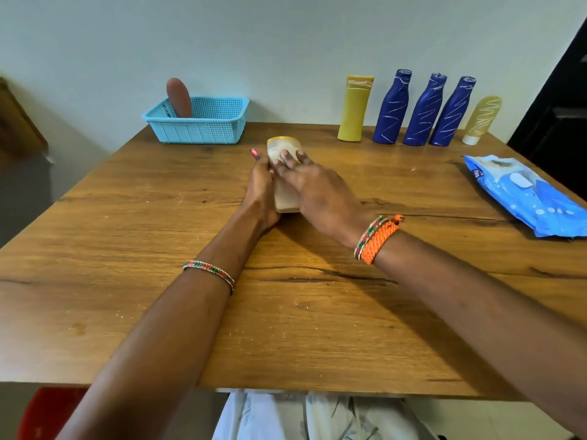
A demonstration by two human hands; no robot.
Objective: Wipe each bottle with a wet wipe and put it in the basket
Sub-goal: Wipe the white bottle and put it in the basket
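A pale cream bottle (286, 198) lies in the middle of the wooden table (127, 249), its yellowish end pointing away from me. My left hand (261, 192) grips its left side. My right hand (314, 188) lies over the top with fairly straight, spread fingers pressing what looks like a thin white wipe (279, 153) onto it. The blue basket (203, 130) stands at the back left, holding a brown bottle (178, 96). At the back right stand a yellow bottle (354, 112), three blue bottles (424, 112) and a translucent yellow tube (482, 119).
A blue pack of wet wipes (524, 195) lies near the table's right edge. A pale wall runs right behind the table. A red object (47, 411) sits below the near left corner, and white cloth shows under the near edge.
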